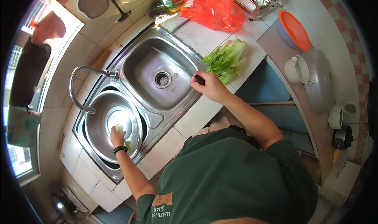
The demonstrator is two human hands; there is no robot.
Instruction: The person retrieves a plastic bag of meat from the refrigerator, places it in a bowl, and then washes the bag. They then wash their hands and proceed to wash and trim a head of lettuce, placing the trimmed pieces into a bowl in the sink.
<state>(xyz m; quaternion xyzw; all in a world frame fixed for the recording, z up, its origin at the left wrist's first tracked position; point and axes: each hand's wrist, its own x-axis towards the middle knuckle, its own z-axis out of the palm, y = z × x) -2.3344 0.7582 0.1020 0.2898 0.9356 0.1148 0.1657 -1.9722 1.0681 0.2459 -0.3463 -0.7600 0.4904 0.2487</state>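
Observation:
My left hand [117,137] is over a round stainless steel basin [97,126] set in the left sink bowl, and its fingers hold a piece of leafy green [128,144] with a pale stalk. My right hand [211,86], above the near right rim of the right sink bowl [141,61], grips a dark handle [199,80]; whatever the handle belongs to is hidden or too small to tell. Just beyond that hand a head of leafy lettuce or cabbage [227,58] lies on the white tiled counter. A small green scrap [176,75] rests near the drain [162,79].
A chrome faucet [79,91] arches over the basin. Behind the greens sit a red plastic bag [214,10] and a dish rack [257,1]. Along the right counter are an orange-rimmed colander [295,30], a white pot-like container [296,69] and a large translucent lid or bowl [319,82].

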